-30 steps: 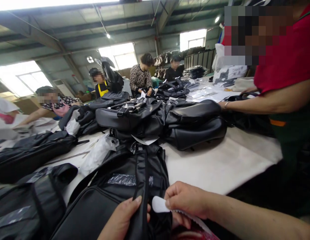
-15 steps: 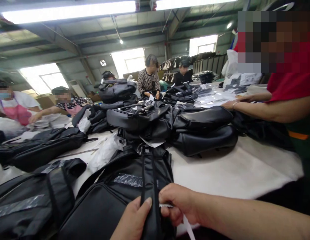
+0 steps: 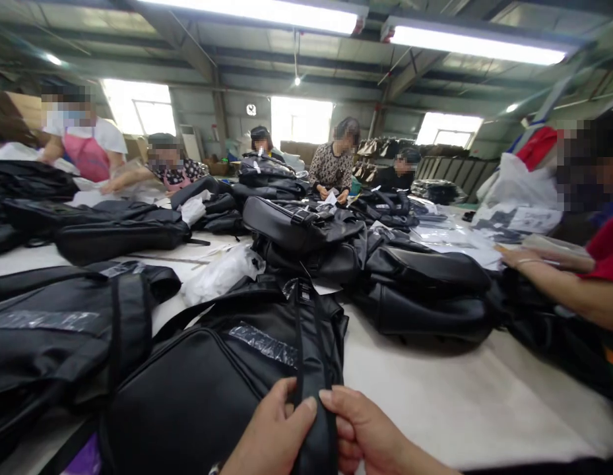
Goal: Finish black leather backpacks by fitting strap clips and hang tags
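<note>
A black leather backpack (image 3: pixel 207 389) lies on the white table (image 3: pixel 459 402) right in front of me. A black strap (image 3: pixel 311 369) runs down its back toward me. My left hand (image 3: pixel 271 435) pinches that strap from the left, thumb on top. My right hand (image 3: pixel 365 432) grips the same strap from the right, fingers curled. The white tag I held before is not visible.
Black bags are piled mid-table (image 3: pixel 385 277) and at the left (image 3: pixel 63 330). A crumpled clear plastic bag (image 3: pixel 222 274) lies behind my backpack. A person in red (image 3: pixel 583 277) works at the right; several other people stand along the far side.
My view has swung left and up. The white tag in my right hand has gone out of sight, and both hands have closed together on the strap.
</note>
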Demonstrator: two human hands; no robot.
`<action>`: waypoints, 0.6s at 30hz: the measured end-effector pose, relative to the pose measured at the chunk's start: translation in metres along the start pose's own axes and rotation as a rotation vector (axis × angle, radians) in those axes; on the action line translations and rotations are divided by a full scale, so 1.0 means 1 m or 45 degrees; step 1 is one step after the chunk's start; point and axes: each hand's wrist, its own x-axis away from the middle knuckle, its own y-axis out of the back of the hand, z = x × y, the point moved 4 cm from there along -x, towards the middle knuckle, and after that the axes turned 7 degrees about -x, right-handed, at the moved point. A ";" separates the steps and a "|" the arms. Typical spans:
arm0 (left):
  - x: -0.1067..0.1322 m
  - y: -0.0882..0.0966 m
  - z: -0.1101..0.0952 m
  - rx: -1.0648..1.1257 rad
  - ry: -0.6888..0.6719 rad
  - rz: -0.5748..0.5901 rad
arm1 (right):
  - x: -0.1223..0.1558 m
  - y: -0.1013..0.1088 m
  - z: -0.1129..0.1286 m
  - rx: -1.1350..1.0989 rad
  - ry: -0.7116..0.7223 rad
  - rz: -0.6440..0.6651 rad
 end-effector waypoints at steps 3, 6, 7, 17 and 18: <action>-0.003 0.002 0.013 0.058 0.047 0.016 | -0.006 0.001 -0.007 -0.006 0.023 0.107; 0.000 0.002 0.016 0.157 0.018 0.053 | -0.004 0.001 -0.004 0.058 0.000 0.103; 0.002 0.002 0.015 0.196 -0.006 0.067 | -0.001 0.001 -0.002 0.093 -0.033 0.081; -0.003 0.005 0.019 0.294 0.026 0.034 | 0.009 0.023 0.015 0.617 0.060 -0.159; -0.004 0.003 0.019 0.340 0.013 0.078 | 0.005 0.021 0.014 0.614 0.095 -0.155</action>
